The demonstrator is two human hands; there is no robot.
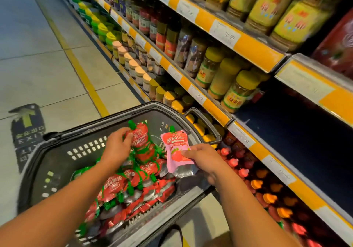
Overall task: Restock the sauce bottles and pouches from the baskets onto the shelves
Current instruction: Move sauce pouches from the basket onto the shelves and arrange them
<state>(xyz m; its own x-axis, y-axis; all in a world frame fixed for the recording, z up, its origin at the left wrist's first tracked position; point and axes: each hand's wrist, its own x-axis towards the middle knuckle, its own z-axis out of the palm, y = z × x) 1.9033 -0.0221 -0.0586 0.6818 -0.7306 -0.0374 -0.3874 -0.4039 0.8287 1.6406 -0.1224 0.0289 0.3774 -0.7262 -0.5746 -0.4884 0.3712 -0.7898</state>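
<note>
Tomato sauce pouches (133, 185) fill your black basket (57, 162) on the floor beside the shelves (215, 111). Your left hand (118, 147) pinches a red pouch (140, 137) atop the pile; your right hand (204, 157) grasps a pink pouch (175, 147) near the basket's far-right rim.

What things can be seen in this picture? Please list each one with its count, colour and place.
basket: one, dark grey, on the floor in front of the shelves.
red pouches: many, red with green caps, piled in the basket.
red pouch: one, red with green cap, gripped by the left hand above the pile.
pink pouch: one, pink, held by the right hand over the basket.
jars: many, mostly yellow lids, on the upper shelves.
red bottles: many, red with orange or red caps, on the lowest shelf.
price labels: several, white on orange strips, on shelf edges.
floor sticker: one, dark with green arrow, at the left.
left hand: one, on a red pouch.
right hand: one, on the pink pouch.
</note>
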